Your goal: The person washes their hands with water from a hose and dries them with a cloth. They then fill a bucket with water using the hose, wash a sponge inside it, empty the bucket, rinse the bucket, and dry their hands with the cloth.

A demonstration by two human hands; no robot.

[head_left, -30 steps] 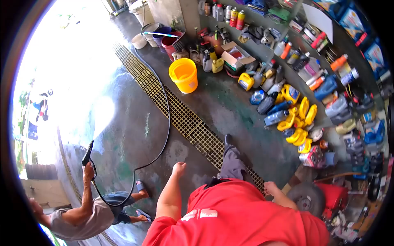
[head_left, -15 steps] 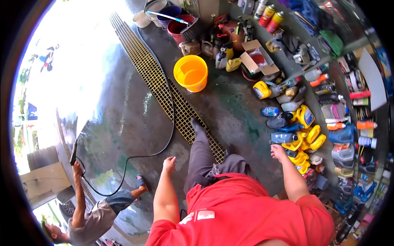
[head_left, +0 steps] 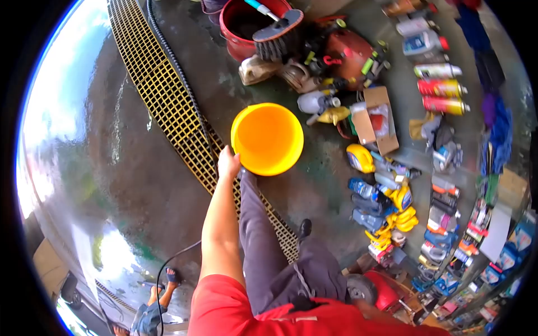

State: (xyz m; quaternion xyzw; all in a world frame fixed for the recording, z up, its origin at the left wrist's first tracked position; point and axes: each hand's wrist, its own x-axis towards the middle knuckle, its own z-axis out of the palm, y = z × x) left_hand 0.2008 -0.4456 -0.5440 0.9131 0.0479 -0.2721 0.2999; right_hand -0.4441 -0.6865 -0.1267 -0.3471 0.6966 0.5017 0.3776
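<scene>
My left hand (head_left: pixel 228 163) reaches forward to the lower left edge of a yellow bucket (head_left: pixel 268 139), its fingers closed against the rim. The bucket's mouth faces me, and nothing shows inside. Just below it is the front of my outstretched leg (head_left: pixel 259 224), over the yellow floor grating (head_left: pixel 185 120). My right hand is out of sight.
A dark hose (head_left: pixel 176 64) runs along the grating. Ahead stand a red bucket (head_left: pixel 235 36) and a brush (head_left: pixel 278 35). Bottles and an open cardboard box (head_left: pixel 364 126) crowd the right side, near stocked shelves. Another person's legs (head_left: pixel 162 294) are at lower left.
My view has moved closer to the yellow bucket, which looks larger. My left hand has come forward to its edge. My right hand has left view. The other person appears lower in the frame.
</scene>
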